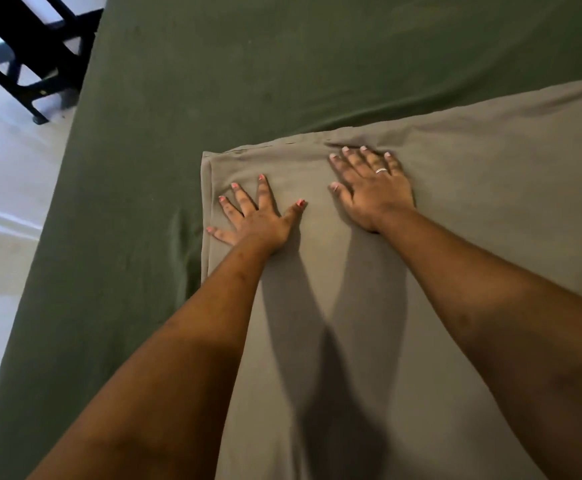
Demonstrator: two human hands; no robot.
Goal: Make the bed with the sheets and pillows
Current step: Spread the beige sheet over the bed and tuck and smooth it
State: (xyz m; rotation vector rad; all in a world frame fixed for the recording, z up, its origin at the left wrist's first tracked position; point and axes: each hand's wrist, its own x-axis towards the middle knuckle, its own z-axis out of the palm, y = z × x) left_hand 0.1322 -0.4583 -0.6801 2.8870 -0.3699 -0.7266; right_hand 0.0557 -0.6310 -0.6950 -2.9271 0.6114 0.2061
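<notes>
Smoothing the grey sheet (pixel 473 209) with both hands, fingers straight and spread, holding nothing. Lying over the near right part of the bed (pixel 50 271), on top of the green sheet (pixel 248 64) already stretched across it. Pressing the left hand (pixel 258 220) down just inside the grey sheet's far left corner (pixel 209 161), and the right hand (pixel 374 192), wearing a ring (pixel 381 170), just beside it at the stitched hem. Possibly pressing on a flat pillow rather than folded cloth; hard telling from this angle.

To do it well: sweeping outward from the middle toward hem and corner, palms flat, pushing creases off the edge rather than bunching them. Watching the small puckers gathering at the right fingertips (pixel 346 150) and the ripples in the green sheet beside the corner. Avoiding hard dragging, likely to pull that lower layer loose. Ignoring the black chair (pixel 33 46), standing well apart on the pale floor (pixel 2 202).
</notes>
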